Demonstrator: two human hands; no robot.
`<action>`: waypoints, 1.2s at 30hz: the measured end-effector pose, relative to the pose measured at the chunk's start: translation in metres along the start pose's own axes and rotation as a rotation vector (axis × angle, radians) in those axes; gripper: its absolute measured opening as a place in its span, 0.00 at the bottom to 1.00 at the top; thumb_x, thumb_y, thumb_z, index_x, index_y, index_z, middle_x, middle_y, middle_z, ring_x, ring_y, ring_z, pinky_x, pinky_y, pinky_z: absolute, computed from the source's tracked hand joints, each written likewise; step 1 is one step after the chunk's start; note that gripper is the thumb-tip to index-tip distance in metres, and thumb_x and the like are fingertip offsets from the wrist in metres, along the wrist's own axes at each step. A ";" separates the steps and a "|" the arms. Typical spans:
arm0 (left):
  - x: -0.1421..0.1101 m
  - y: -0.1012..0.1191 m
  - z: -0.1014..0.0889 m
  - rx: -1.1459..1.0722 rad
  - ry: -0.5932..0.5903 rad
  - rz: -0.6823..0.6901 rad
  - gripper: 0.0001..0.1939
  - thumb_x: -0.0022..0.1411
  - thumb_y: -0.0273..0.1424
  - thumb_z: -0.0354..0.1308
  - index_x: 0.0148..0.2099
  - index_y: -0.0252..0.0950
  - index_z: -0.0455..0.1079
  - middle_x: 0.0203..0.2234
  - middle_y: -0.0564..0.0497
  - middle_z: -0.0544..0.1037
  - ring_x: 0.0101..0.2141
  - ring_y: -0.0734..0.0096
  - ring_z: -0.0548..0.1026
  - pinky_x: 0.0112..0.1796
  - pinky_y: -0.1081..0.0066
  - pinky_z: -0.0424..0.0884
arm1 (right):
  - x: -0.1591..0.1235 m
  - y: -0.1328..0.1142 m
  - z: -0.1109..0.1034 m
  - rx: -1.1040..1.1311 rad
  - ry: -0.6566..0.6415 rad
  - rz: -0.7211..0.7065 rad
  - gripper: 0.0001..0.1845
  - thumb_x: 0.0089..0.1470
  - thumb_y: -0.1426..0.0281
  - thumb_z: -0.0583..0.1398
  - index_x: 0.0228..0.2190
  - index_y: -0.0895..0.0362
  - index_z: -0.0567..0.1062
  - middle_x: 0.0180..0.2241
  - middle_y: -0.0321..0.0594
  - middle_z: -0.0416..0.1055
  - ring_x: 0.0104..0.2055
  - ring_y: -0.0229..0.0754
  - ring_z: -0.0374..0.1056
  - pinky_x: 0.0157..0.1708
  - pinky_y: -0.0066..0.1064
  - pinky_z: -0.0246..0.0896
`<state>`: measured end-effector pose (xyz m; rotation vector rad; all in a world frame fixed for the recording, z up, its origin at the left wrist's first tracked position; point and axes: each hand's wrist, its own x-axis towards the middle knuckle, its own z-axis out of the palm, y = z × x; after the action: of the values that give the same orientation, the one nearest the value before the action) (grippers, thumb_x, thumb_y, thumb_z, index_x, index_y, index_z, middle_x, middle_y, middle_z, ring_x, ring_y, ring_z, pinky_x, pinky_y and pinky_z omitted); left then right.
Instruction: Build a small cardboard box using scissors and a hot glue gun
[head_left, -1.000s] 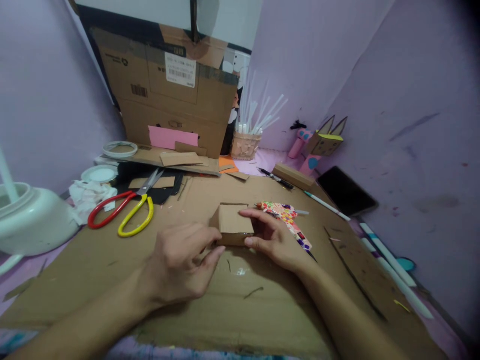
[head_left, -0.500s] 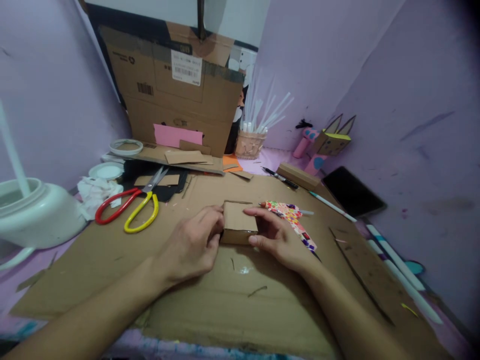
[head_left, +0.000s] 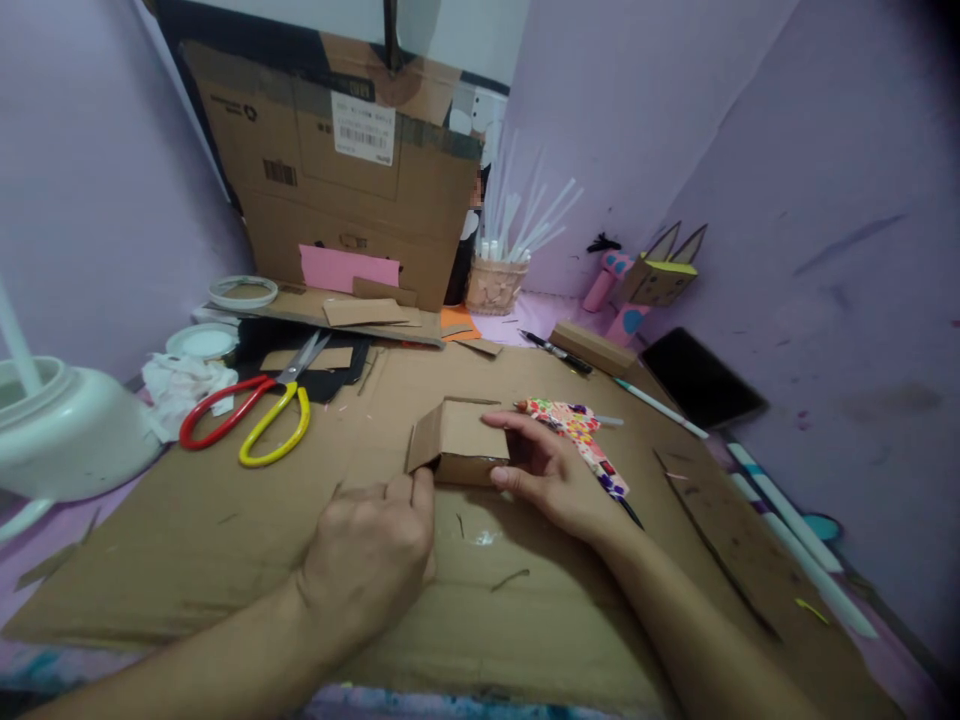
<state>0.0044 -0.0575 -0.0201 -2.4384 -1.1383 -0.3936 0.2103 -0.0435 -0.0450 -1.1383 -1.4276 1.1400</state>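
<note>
A small cardboard box (head_left: 474, 430) rests on the large cardboard sheet (head_left: 300, 560), with a flap (head_left: 427, 438) tilted outward on its left side. My right hand (head_left: 551, 475) holds the box from the right, a finger on its top and the thumb at its front lower corner. Just below the flap, my left hand (head_left: 379, 540) is closed, its curled fingertips at the flap's lower edge. Whatever may be between those fingers is hidden. Right of the box lies a glue gun (head_left: 577, 430) with a colourful floral pattern, partly behind my right hand.
Scissors (head_left: 274, 400) with red and yellow handles lie at the left, near a white pot (head_left: 82, 440) and crumpled tissue (head_left: 184, 385). A pen (head_left: 555, 350), a dark tablet-like slab (head_left: 701, 380) and a basket of white sticks (head_left: 495, 285) stand or lie farther back.
My left hand has moved down and left from the box's side. The left flap now tilts outward in view. My right hand keeps its hold; the view has shifted slightly.
</note>
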 end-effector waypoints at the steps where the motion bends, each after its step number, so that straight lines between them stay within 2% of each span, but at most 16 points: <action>1: -0.001 0.003 -0.002 -0.040 -0.102 -0.078 0.17 0.54 0.23 0.49 0.45 0.29 0.73 0.18 0.45 0.76 0.15 0.59 0.73 0.17 0.69 0.60 | 0.000 0.000 0.000 -0.003 0.003 0.002 0.25 0.43 0.75 0.64 0.45 0.47 0.71 0.39 0.35 0.67 0.41 0.42 0.62 0.39 0.31 0.58; 4: -0.003 0.010 -0.007 -0.317 -0.385 -0.299 0.24 0.59 0.30 0.47 0.57 0.27 0.62 0.20 0.43 0.78 0.19 0.58 0.75 0.20 0.69 0.61 | -0.001 -0.001 0.000 -0.011 -0.001 0.015 0.25 0.44 0.75 0.64 0.45 0.47 0.71 0.38 0.35 0.66 0.40 0.41 0.62 0.38 0.31 0.58; 6: -0.003 0.014 -0.008 -0.543 -0.475 -0.426 0.28 0.60 0.33 0.45 0.61 0.28 0.56 0.22 0.44 0.78 0.22 0.60 0.75 0.22 0.70 0.62 | -0.001 -0.001 0.000 -0.007 -0.006 0.009 0.24 0.44 0.74 0.64 0.45 0.47 0.70 0.39 0.35 0.66 0.41 0.41 0.61 0.38 0.30 0.57; 9: -0.004 0.019 -0.006 -0.883 -0.489 -0.562 0.31 0.61 0.36 0.44 0.64 0.29 0.48 0.20 0.49 0.75 0.22 0.65 0.72 0.23 0.71 0.61 | -0.001 -0.001 0.001 -0.025 -0.002 0.007 0.24 0.44 0.74 0.64 0.45 0.48 0.71 0.39 0.35 0.66 0.40 0.42 0.61 0.39 0.31 0.56; 12: -0.007 0.023 -0.003 -1.237 -0.478 -0.642 0.35 0.62 0.37 0.45 0.66 0.30 0.37 0.19 0.54 0.73 0.21 0.69 0.70 0.24 0.72 0.62 | -0.001 -0.002 0.001 -0.043 0.004 0.014 0.24 0.43 0.73 0.64 0.45 0.49 0.70 0.38 0.36 0.66 0.40 0.42 0.61 0.38 0.31 0.56; 15: -0.010 0.027 0.000 -1.401 -0.430 -0.714 0.37 0.61 0.37 0.47 0.66 0.32 0.36 0.25 0.53 0.75 0.20 0.73 0.67 0.24 0.72 0.63 | -0.001 -0.002 0.001 -0.057 0.015 0.012 0.24 0.43 0.73 0.65 0.45 0.50 0.71 0.40 0.36 0.67 0.41 0.43 0.62 0.39 0.32 0.57; 18: -0.013 0.029 0.001 -1.431 -0.377 -0.736 0.36 0.60 0.36 0.47 0.66 0.32 0.39 0.28 0.50 0.75 0.18 0.76 0.65 0.24 0.72 0.63 | -0.001 -0.001 0.001 -0.056 0.016 0.014 0.25 0.43 0.73 0.64 0.46 0.49 0.71 0.44 0.38 0.67 0.43 0.44 0.63 0.41 0.34 0.58; 24: -0.015 0.031 0.000 -1.323 -0.331 -0.706 0.33 0.60 0.33 0.46 0.65 0.31 0.45 0.26 0.52 0.74 0.19 0.75 0.67 0.25 0.72 0.65 | -0.002 0.001 -0.001 -0.113 0.008 -0.037 0.24 0.44 0.72 0.64 0.46 0.48 0.71 0.49 0.39 0.67 0.52 0.48 0.61 0.52 0.40 0.53; 27: -0.013 0.030 0.001 -1.273 -0.310 -0.711 0.31 0.60 0.33 0.47 0.64 0.30 0.49 0.26 0.52 0.75 0.21 0.74 0.69 0.26 0.72 0.66 | -0.002 0.001 -0.001 -0.109 0.011 -0.042 0.24 0.44 0.72 0.65 0.46 0.49 0.72 0.49 0.40 0.68 0.53 0.49 0.61 0.53 0.42 0.53; 31: -0.014 0.025 0.000 -1.260 -0.299 -0.653 0.29 0.60 0.32 0.47 0.63 0.29 0.51 0.26 0.51 0.75 0.22 0.73 0.71 0.27 0.72 0.69 | -0.002 -0.001 0.000 -0.117 0.003 -0.031 0.24 0.45 0.72 0.64 0.46 0.49 0.72 0.49 0.41 0.68 0.52 0.49 0.61 0.53 0.43 0.53; 33: -0.015 0.021 -0.003 -1.206 -0.284 -0.629 0.27 0.60 0.32 0.47 0.61 0.31 0.56 0.26 0.51 0.76 0.23 0.72 0.72 0.27 0.72 0.69 | -0.001 -0.002 0.000 -0.115 0.004 -0.030 0.24 0.45 0.72 0.64 0.46 0.49 0.72 0.49 0.41 0.67 0.53 0.48 0.61 0.53 0.43 0.52; 36: -0.013 0.012 -0.009 -1.043 -0.145 -0.581 0.20 0.59 0.29 0.49 0.54 0.35 0.65 0.26 0.52 0.76 0.25 0.73 0.73 0.29 0.72 0.70 | -0.001 -0.001 0.000 -0.100 0.001 -0.035 0.23 0.45 0.73 0.64 0.46 0.49 0.72 0.49 0.40 0.67 0.52 0.48 0.61 0.53 0.42 0.53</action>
<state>0.0044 -0.0774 -0.0208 -2.9079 -2.0968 -1.2650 0.2107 -0.0448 -0.0438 -1.1787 -1.5122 1.0531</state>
